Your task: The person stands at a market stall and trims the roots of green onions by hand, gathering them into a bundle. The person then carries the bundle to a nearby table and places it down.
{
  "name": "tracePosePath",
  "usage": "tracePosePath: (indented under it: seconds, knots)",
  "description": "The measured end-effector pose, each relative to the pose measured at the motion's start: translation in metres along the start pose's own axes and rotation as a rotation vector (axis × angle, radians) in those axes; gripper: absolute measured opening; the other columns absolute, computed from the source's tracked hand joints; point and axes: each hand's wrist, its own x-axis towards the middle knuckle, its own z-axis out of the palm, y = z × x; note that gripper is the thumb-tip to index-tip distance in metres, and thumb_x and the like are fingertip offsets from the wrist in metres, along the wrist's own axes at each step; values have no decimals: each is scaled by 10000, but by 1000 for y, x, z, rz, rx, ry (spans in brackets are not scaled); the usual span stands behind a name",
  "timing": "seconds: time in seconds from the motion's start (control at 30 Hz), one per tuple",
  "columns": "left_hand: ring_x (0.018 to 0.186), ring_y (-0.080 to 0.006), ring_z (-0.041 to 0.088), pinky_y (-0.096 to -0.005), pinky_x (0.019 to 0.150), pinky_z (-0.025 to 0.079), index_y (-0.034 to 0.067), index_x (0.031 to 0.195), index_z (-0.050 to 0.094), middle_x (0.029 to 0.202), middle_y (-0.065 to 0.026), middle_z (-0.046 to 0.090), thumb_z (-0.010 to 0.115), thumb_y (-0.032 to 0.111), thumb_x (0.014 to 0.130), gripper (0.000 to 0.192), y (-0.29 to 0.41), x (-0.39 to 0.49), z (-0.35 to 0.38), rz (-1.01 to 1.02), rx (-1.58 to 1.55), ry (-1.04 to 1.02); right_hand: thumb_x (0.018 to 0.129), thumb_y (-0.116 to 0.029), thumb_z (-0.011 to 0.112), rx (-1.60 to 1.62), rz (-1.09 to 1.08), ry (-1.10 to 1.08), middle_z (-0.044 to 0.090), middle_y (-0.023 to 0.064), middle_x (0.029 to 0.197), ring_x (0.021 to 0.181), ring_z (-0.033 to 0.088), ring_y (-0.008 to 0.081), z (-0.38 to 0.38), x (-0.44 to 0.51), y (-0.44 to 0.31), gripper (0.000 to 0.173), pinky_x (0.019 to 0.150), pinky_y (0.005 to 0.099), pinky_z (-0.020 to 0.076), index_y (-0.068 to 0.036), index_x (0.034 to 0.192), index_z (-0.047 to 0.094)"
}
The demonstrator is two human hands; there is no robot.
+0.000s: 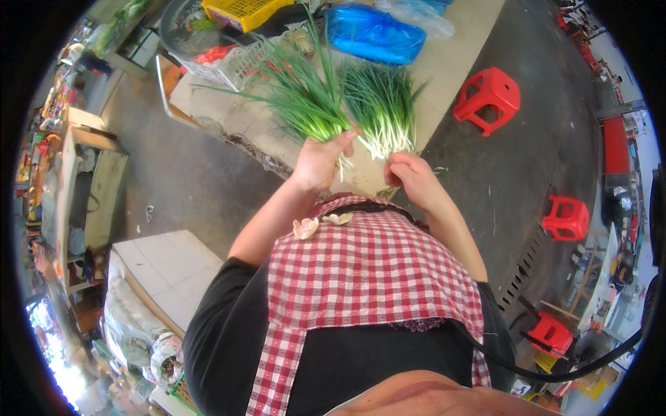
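My left hand [321, 162] is closed around the white root ends of a bunch of scallions [309, 104]. Their long green leaves fan out away from me, over the table. To the right, a second heap of scallions [382, 104] lies on the tabletop, white ends towards me. Beside those white ends is my right hand [410, 174], its fingers curled inward. Whether something thin sits between its fingertips is hidden. Both hands are above the near corner of the table [442, 99], just in front of my red checked apron [374, 260].
A blue plastic bag [374, 34], a white plastic basket [247, 65], a yellow crate [247, 10] and a large round tub [174, 39] stand farther back. Red plastic stools [489, 99] are on the floor at right. A tiled surface [166, 265] is at left.
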Motion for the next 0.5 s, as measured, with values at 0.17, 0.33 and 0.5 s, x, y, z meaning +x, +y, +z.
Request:
tracePosePath:
  seconds: [0.17, 0.33, 0.5]
  knots:
    - [676, -126, 502, -264, 609, 423, 38, 989, 571, 862, -51, 600, 632, 60, 872, 134, 9, 5, -8, 73, -185, -39, 864, -124, 507, -219, 74, 158, 621, 68, 743, 666, 569, 140, -6, -12, 3, 186, 633, 269, 464, 34, 861, 604]
    - [678, -127, 501, -264, 610, 424, 39, 1000, 569, 887, -53, 600, 632, 71, 877, 142, 4, 3, 2, 66, -141, -36, 831, -141, 634, -287, -112, 321, 652, 77, 760, 680, 585, 126, 7, -13, -5, 199, 636, 251, 462, 44, 905, 638]
    - [683, -128, 504, -267, 616, 428, 39, 1004, 570, 889, -51, 601, 641, 73, 871, 154, 2, 2, 7, 56, -78, -44, 833, -133, 662, -216, -62, 374, 643, 46, 729, 673, 569, 91, 15, -14, -19, 182, 624, 234, 451, 37, 898, 650]
